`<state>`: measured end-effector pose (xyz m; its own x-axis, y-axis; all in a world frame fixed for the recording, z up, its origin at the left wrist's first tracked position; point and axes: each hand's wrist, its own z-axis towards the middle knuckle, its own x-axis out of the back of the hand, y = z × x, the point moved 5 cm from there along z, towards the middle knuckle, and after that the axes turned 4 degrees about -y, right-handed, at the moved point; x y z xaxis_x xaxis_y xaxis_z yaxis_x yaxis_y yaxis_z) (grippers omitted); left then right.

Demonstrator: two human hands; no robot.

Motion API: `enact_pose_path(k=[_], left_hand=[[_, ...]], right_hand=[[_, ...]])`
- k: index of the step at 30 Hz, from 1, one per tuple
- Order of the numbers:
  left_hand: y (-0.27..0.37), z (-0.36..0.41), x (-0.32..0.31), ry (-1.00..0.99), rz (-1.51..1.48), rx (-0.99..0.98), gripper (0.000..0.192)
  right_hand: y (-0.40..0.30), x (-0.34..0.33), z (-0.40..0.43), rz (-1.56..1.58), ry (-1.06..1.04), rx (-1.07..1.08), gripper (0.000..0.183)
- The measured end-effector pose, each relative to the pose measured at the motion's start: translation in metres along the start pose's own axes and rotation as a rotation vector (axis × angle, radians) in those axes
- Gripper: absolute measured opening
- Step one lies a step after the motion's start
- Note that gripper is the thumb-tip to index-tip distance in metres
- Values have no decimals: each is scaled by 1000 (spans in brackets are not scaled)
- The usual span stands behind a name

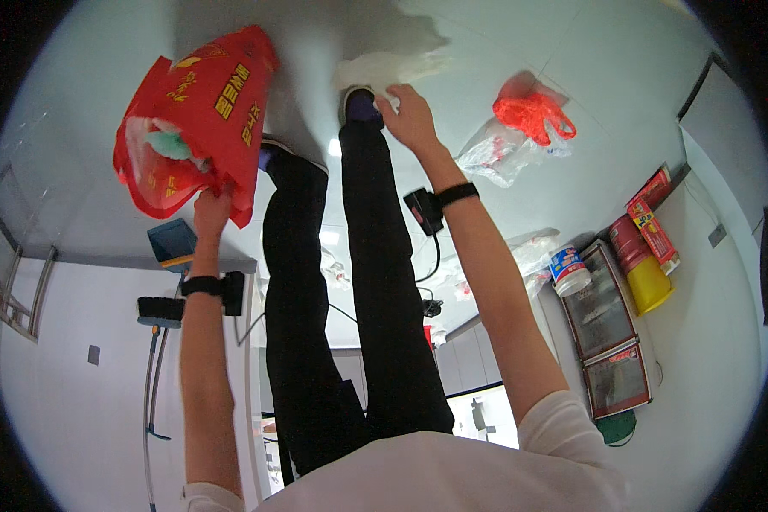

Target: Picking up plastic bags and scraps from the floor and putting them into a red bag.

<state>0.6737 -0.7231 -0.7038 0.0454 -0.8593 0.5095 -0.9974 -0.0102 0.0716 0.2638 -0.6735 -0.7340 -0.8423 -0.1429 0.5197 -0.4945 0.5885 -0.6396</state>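
My left hand [212, 210] grips the rim of a large red bag [230, 121] with printed writing, held at the upper left with its mouth towards me. Inside the bag lie a pale green item [168, 145] and some clear plastic. Low over the floor, beside the toe of a dark shoe [362, 105], is my right hand [409, 115], its thumb and fingers apart. A pale, translucent sheet-like thing [390, 69], perhaps a plastic bag, lies just beyond the fingertips; whether they touch it I cannot tell.
A red plastic bag [531, 109] and a clear plastic bag [496, 150] lie on the floor at right. Farther right stand a glass-fronted cabinet [598, 307], a white tub [569, 272] and a yellow-and-red container [646, 281]. A broom [160, 312] and a dustpan [171, 243] are at left.
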Motion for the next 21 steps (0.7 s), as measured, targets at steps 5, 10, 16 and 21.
enact_pose_path(k=[5,10,16,21], left_hand=[[65,-79,69,620,-214,391,59],[163,-127,105,747,-8,-134,73],[202,-146,50,-356,-1455,-353,72],[198,-158,29,-342,-2053,-352,47]], right_hand=[[-92,51,-35,-1,-191,125,36],[-156,76,-70,198,-370,371,25],[-216,59,-114,290,-621,571,34],[-221,25,-128,379,-740,467,30]])
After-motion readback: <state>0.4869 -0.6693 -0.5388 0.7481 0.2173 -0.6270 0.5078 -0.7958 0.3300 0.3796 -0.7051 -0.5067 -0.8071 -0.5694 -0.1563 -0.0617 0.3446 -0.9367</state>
